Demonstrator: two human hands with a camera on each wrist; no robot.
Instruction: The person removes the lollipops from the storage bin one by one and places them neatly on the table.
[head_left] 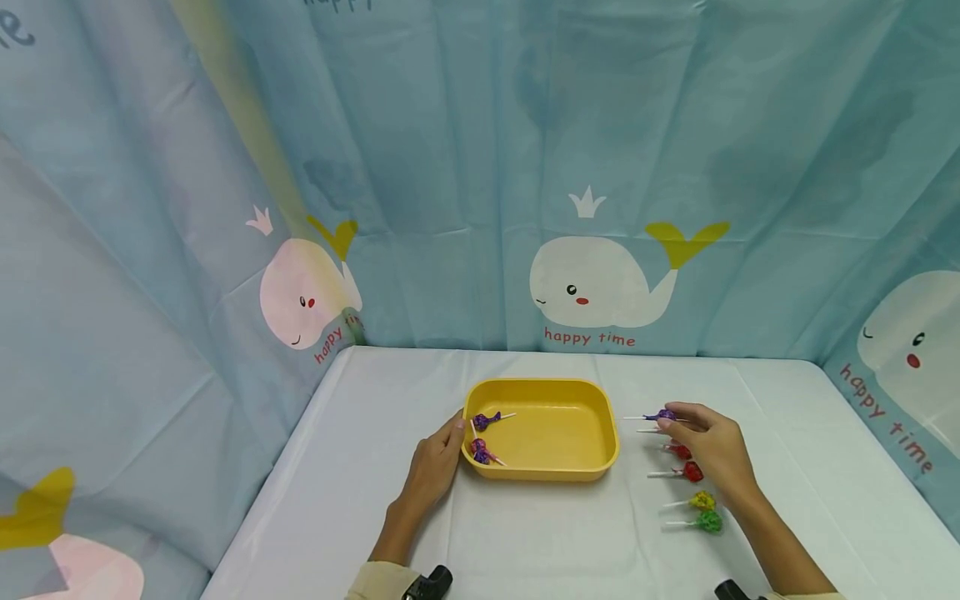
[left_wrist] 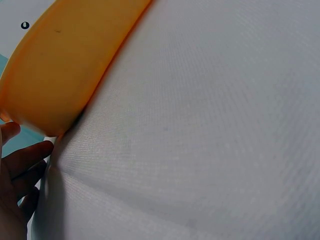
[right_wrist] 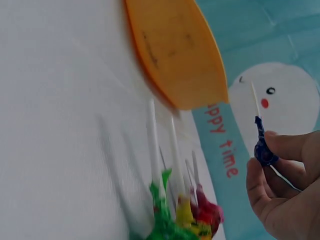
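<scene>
My right hand (head_left: 712, 446) pinches a lollipop in a dark purple-blue wrapper (right_wrist: 263, 150) between thumb and fingers, its white stick pointing left in the head view. It is held above the table, right of the yellow tray (head_left: 555, 473). My left hand (head_left: 433, 467) rests against the tray's left side, its fingers extended along the wall. Inside the tray, at the left end, lie a purple lollipop (head_left: 483, 422) and, below it, purple and pink wrapped candy (head_left: 480, 451), overlapping so that I cannot tell how many.
Right of the tray, a column of lollipops lies with sticks leftward: red ones (head_left: 692, 472), a yellow one (head_left: 702, 501) and a green one (head_left: 708, 522). Another stick shows partly beneath my right hand. A whale-print curtain (head_left: 480, 167) hangs behind the white table (head_left: 555, 533).
</scene>
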